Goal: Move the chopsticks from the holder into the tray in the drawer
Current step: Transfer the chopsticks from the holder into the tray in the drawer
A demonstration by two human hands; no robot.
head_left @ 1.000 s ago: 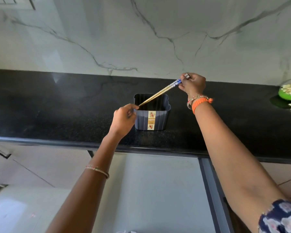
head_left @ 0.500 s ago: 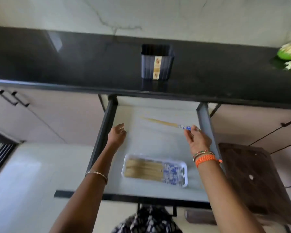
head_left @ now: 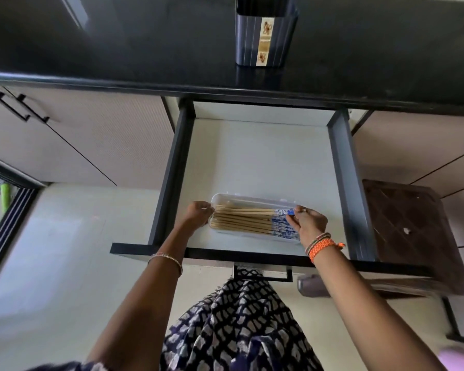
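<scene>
Ok so I'm at the drop-off step here, laying a pair into the tray. Going left to right: my left hand (head_left: 198, 214) sits at the tray's left end, fingers curled against the plain wooden tips, though I can't tell if that grip actually pinches anything or just squares them up. The tray (head_left: 252, 200) is clear plastic with rounded corners, sitting near the front of the open drawer (head_left: 252, 156), which has a pale smooth floor and dark side rails. The chopsticks (head_left: 241, 219) lie side by side in it, light wood with blue-and-white patterned ends. My right hand (head_left: 310, 222) has a narrow grip on the patterned end of the top pair. Next move, I reckon: let go so they settle flat, then check the holder (head_left: 265, 33), a dark ribbed square tub up on the glossy black worktop (head_left: 118, 49). Can't see inside it from here.
</scene>
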